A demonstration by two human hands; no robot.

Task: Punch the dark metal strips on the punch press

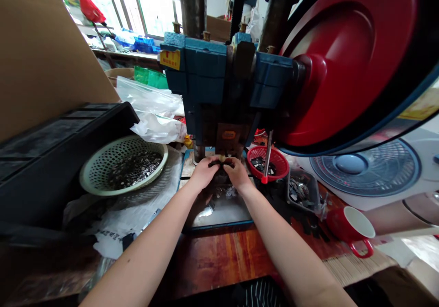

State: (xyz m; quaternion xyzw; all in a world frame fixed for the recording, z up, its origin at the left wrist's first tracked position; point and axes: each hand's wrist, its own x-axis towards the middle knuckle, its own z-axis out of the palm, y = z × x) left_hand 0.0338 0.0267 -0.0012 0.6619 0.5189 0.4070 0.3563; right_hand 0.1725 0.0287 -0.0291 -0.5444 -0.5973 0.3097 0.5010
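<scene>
My left hand (205, 171) and my right hand (236, 170) meet under the ram of a blue press (206, 73). The fingers of both are bent and pinched around a small dark piece (221, 163), whose kind I cannot make out. Just above the fingertips sits a pale tip of the press tooling (222, 158). Below the hands, the metal base plate (224, 213) carries a few small shiny scraps.
A red flywheel (350, 60) overhangs at right. A red basket (269, 160) and a clear box (303, 190) hold small parts, with a red mug (350, 229) and a fan (365, 167) beyond. At left stands a pale green basket (99, 165) of dark bits.
</scene>
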